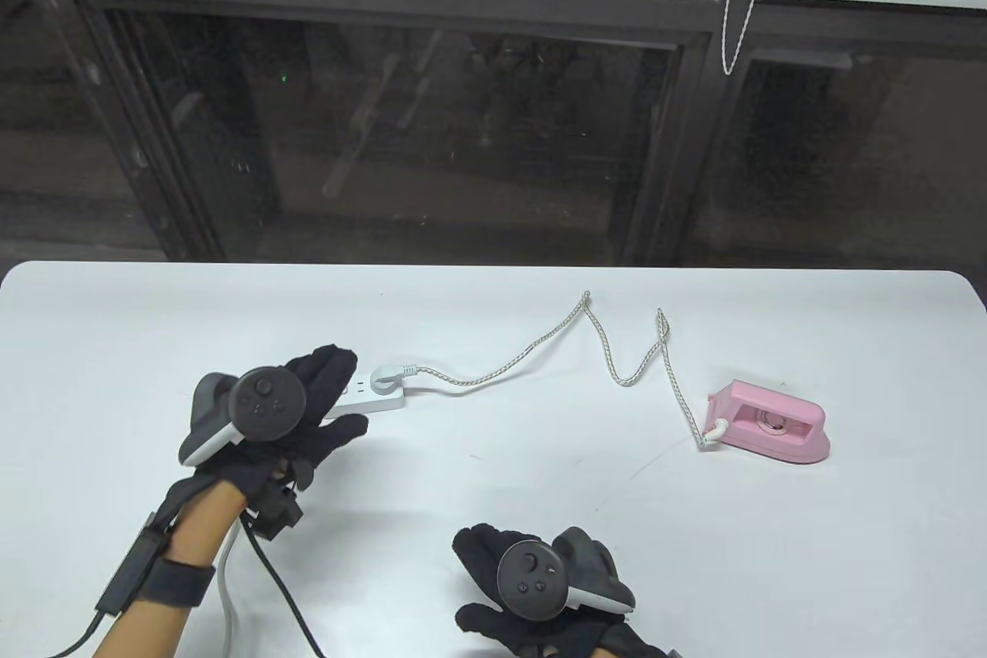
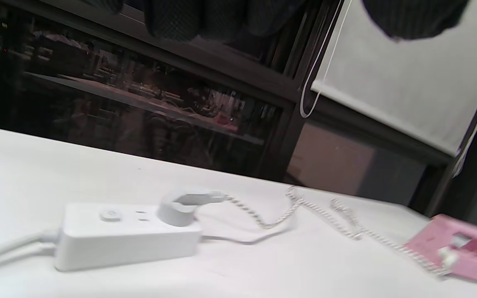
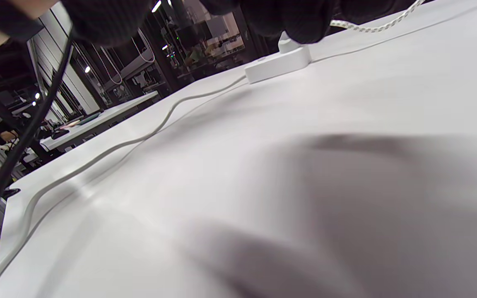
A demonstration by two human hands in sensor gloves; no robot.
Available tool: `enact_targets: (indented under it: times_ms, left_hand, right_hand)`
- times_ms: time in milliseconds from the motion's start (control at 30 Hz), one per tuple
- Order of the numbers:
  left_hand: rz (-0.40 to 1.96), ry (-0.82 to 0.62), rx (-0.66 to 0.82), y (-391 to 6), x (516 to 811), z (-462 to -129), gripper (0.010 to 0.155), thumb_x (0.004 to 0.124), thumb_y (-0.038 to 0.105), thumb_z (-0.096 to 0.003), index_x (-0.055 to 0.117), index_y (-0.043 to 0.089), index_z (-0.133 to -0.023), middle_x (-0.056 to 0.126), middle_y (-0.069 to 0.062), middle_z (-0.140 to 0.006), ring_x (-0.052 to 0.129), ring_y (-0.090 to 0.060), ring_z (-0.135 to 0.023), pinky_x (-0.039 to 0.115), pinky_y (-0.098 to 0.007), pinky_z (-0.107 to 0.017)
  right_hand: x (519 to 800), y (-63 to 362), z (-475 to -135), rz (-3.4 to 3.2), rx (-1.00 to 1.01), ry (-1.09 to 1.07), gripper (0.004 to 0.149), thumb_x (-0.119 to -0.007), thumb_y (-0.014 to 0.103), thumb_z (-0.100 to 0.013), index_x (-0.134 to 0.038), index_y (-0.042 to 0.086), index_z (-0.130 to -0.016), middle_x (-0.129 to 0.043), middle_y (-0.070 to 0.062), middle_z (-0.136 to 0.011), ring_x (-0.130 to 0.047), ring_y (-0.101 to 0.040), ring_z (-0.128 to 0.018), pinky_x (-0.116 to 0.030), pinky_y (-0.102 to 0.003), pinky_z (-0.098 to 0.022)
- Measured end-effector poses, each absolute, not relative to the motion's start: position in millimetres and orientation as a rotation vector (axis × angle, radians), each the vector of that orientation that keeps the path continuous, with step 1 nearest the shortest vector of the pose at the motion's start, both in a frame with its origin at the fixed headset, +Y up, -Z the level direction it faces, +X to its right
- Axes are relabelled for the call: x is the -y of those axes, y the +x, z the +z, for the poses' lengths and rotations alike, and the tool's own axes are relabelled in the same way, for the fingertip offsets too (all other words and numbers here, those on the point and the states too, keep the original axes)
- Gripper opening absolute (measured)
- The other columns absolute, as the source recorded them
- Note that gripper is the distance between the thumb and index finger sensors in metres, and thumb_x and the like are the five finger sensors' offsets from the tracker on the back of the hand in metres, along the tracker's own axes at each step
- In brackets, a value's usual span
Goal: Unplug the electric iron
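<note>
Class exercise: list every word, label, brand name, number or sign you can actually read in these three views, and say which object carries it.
No readable text in any view.
Power strip: only a button and socket slots show, no print.
Pink iron: a round dial in the handle opening, any markings too small to read.
Trackers on the left hand and right hand: buttons only, any symbols too small to read.

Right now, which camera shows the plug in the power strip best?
The left wrist view: the plug sits close and unobstructed, seated in the power strip. The table view shows it small beside the left hand; in the right wrist view gloved fingers mostly hide it.
</note>
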State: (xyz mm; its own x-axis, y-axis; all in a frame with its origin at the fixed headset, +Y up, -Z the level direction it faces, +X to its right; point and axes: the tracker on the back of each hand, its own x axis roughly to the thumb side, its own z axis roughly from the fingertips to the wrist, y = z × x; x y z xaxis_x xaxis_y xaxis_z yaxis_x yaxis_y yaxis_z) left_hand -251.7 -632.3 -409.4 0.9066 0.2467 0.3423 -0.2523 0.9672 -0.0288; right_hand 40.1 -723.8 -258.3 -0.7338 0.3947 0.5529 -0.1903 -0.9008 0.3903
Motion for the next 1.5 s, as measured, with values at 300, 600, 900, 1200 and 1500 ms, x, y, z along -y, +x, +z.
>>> enact_targets:
  times_ms: [300,600,900,1200,1500]
  left_hand:
    - [0.079,-0.368,0.137,-228,744,-516,0.092,0.066,0.068,-0.0355,0.029,0.027,-0.110,0.030,-0.007,-0.121,0.037,-0.037,-0.114,0.039,-0.064,-0.078]
    - [0.154,-0.328,0.139,-240,763,-515,0.079,0.078,0.057,-0.0341,0.053,0.027,-0.103,0.063,-0.006,-0.110,0.069,-0.035,-0.098,0.056,-0.059,-0.073]
    - [0.152,-0.255,0.423,-203,770,-400,0.079,0.082,0.060,-0.0303,0.064,0.025,-0.098,0.076,-0.007,-0.101,0.082,-0.034,-0.084,0.068,-0.055,-0.064]
    - [0.220,-0.272,0.599,-150,778,-265,0.081,0.083,0.064,-0.0271,0.068,0.026,-0.097,0.076,-0.006,-0.099,0.081,-0.032,-0.081,0.069,-0.052,-0.062]
    - [0.238,-0.266,0.615,-146,778,-262,0.081,0.086,0.065,-0.0236,0.076,0.025,-0.093,0.082,-0.007,-0.093,0.087,-0.031,-0.073,0.074,-0.050,-0.057]
  right_hand:
    - [733,36,-260,2.627,-0.558,0.936,0.079,-0.066,0.054,-0.048,-0.033,0.021,-0.112,-0.037,-0.014,-0.118,-0.049,-0.039,-0.102,-0.043,-0.063,-0.075]
    - [725,46,-265,2.630,-0.519,0.877,0.078,-0.066,0.053,-0.049,-0.033,0.021,-0.112,-0.039,-0.014,-0.117,-0.049,-0.040,-0.102,-0.042,-0.063,-0.076]
    - [702,75,-274,2.582,-0.205,0.734,0.075,-0.067,0.051,-0.049,-0.039,0.022,-0.112,-0.039,-0.014,-0.117,-0.049,-0.039,-0.103,-0.041,-0.062,-0.076]
    - [726,50,-261,2.630,-0.341,0.937,0.065,-0.072,0.049,-0.049,-0.054,0.021,-0.105,-0.054,-0.012,-0.108,-0.064,-0.034,-0.092,-0.049,-0.060,-0.074]
    - [744,23,-249,2.676,-0.381,1.026,0.058,-0.074,0.047,-0.048,-0.062,0.023,-0.099,-0.072,-0.007,-0.093,-0.077,-0.027,-0.076,-0.058,-0.058,-0.071]
